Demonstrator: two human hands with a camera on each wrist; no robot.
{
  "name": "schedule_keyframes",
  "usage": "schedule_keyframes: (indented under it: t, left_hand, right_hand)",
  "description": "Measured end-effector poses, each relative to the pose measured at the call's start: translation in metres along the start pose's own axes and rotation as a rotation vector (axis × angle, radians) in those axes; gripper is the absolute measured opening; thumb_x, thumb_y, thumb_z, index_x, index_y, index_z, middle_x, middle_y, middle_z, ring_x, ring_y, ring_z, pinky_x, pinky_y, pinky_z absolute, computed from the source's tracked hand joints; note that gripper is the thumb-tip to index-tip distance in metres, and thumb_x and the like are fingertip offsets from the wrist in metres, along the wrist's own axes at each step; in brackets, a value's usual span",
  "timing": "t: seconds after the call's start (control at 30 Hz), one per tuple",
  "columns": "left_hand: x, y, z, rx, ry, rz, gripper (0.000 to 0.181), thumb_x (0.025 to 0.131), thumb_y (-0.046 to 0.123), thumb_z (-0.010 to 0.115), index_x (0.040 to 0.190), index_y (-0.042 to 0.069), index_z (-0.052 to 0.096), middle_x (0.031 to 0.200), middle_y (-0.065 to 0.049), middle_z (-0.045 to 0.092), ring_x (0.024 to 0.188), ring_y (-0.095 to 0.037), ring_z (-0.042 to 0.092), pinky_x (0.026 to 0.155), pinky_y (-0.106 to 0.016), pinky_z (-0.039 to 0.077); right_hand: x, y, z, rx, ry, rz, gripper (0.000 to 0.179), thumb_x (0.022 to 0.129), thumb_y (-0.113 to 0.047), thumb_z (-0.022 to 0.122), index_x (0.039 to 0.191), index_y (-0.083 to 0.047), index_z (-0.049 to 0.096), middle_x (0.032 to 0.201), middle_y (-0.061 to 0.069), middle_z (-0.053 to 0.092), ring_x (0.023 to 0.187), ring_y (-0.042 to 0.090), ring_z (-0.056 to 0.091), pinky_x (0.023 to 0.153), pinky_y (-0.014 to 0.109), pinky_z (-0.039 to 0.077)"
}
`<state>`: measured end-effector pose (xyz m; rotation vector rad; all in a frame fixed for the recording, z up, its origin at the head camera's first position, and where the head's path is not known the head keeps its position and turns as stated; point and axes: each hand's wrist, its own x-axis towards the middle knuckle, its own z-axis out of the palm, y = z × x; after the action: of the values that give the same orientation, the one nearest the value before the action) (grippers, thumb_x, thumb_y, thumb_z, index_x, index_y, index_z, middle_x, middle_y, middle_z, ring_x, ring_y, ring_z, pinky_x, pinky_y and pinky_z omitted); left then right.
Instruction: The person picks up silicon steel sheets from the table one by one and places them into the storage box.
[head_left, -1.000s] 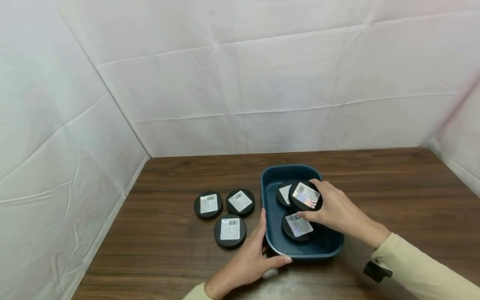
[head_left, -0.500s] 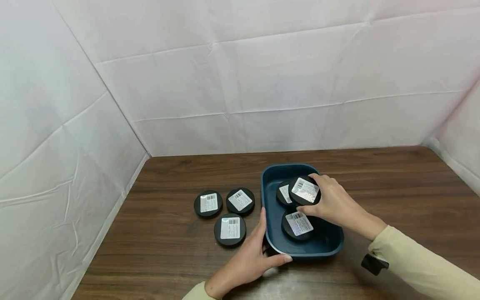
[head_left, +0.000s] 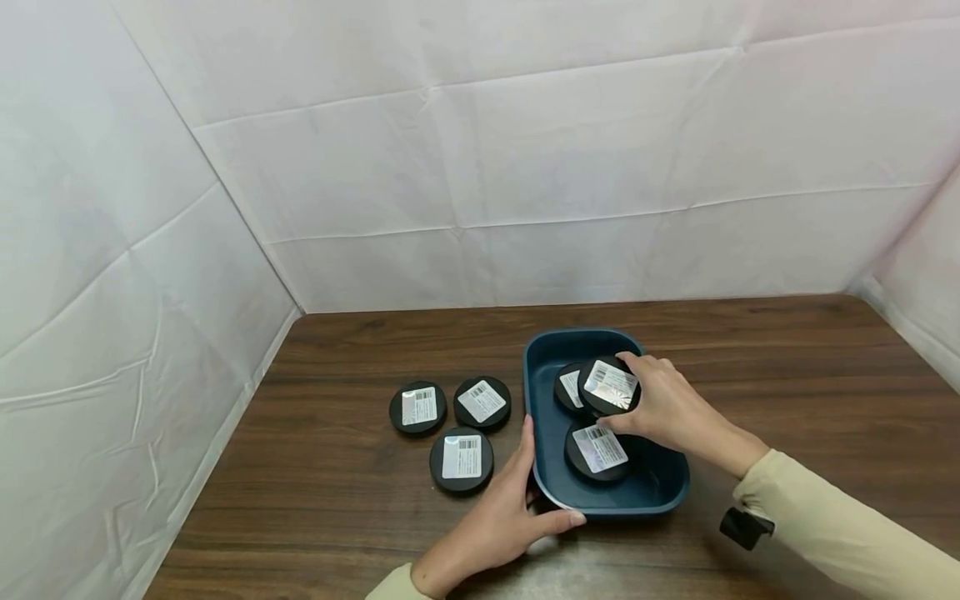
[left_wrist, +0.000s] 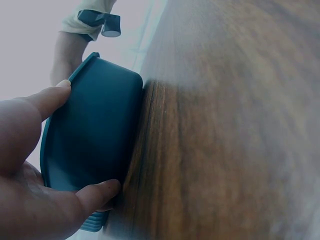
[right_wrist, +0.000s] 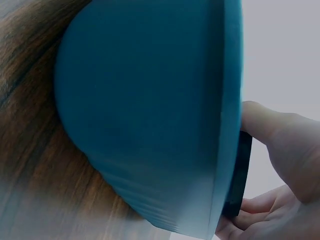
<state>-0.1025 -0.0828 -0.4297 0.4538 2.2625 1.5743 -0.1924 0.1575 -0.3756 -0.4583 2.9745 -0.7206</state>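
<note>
In the head view, my right hand (head_left: 663, 414) holds a flat round black container (head_left: 610, 387) by its edge, thumb on the near side, fingers on the far side. It carries a white barcode label and overlaps a second black container (head_left: 567, 387) in the dark blue tray (head_left: 551, 492). A third labelled container (head_left: 597, 452) lies nearer in the tray, partly under my right thumb. My left hand (head_left: 498, 518) grips the tray's near left corner, thumb along the near wall. In the left wrist view, the thumb touches the tray's rim (left_wrist: 46, 135).
Left of the tray, three similar black containers lie label up on the brown wooden table (head_left: 330, 500): a far left one (head_left: 417, 408), one closer to the tray (head_left: 482, 403) and a nearer one (head_left: 461, 460). White cloth walls (head_left: 525, 167) stand behind and at both sides.
The held container has risen slightly and then come back down a little, still over the second one. My left hand and the tray keep their places.
</note>
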Motion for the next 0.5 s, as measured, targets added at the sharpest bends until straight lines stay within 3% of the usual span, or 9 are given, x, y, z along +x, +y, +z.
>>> schedule_keyframes:
  t: [0.5]
  left_hand:
    - [-0.0012,-0.0001,0.0009,-0.009,0.009,0.011,0.115,0.089,0.039,0.076,0.161,0.02,-0.013,0.168,-0.017,0.008,0.146,-0.025,0.038,0.106,-0.028,0.046]
  right_hand:
    - [0.0054,0.0021,0.0004,0.024,-0.033,-0.005,0.096,0.074,-0.038,0.087,0.147,0.005,0.04,0.137,0.031,0.053,0.119,0.044,0.052,0.091,0.058,0.05]
